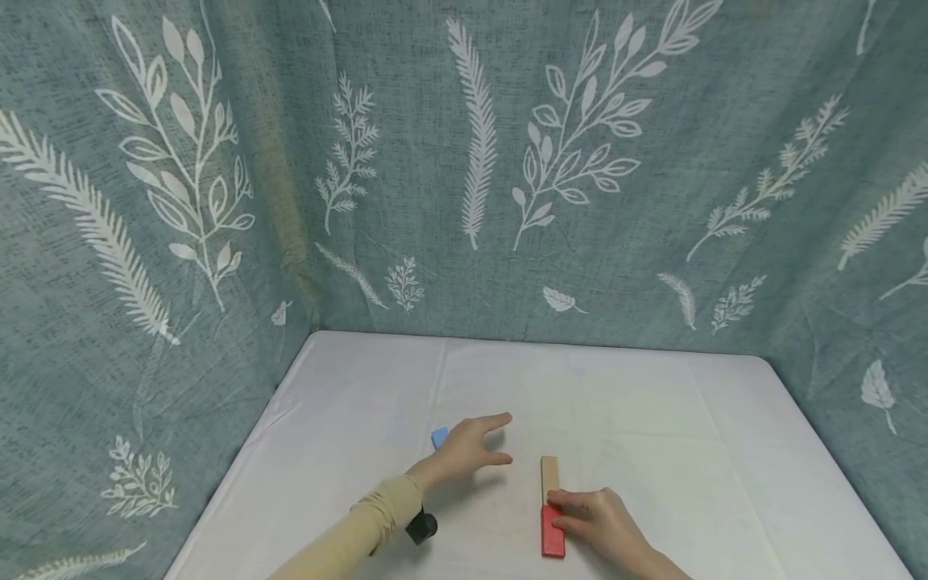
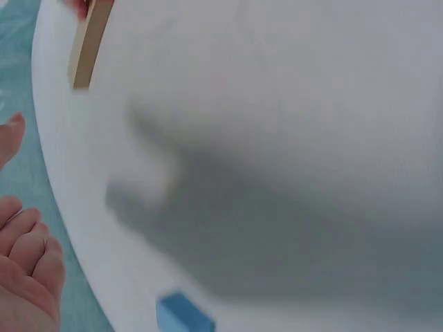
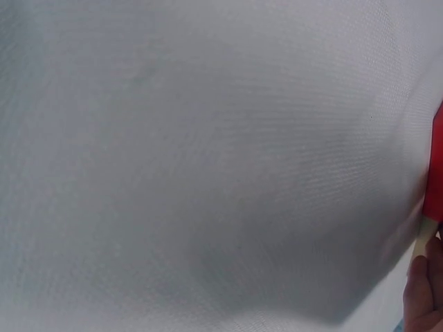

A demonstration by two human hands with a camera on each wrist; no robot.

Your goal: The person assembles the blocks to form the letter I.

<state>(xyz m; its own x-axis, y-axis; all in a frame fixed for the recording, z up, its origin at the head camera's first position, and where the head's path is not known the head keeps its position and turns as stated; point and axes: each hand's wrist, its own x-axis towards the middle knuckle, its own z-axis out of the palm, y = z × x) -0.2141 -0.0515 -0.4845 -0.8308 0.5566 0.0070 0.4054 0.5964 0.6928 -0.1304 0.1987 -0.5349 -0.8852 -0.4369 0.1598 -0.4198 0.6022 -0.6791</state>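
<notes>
- Red block [image 1: 553, 544] and wooden block [image 1: 549, 474]: in line, long axis pointing forward.
- Right hand [image 1: 603, 522], just right, seemingly pinches the red block.
- Left hand [image 1: 462, 451], left, spread wide.

Open table [image 1: 652, 411] lies between the left hand [image 1: 464, 451] and a line of red block [image 1: 553, 541] and wooden block [image 1: 549, 475]; a blue block [image 1: 439, 436] sits close beside the left hand, while a patterned curtain [image 1: 420, 161] closes off the far edge.
</notes>
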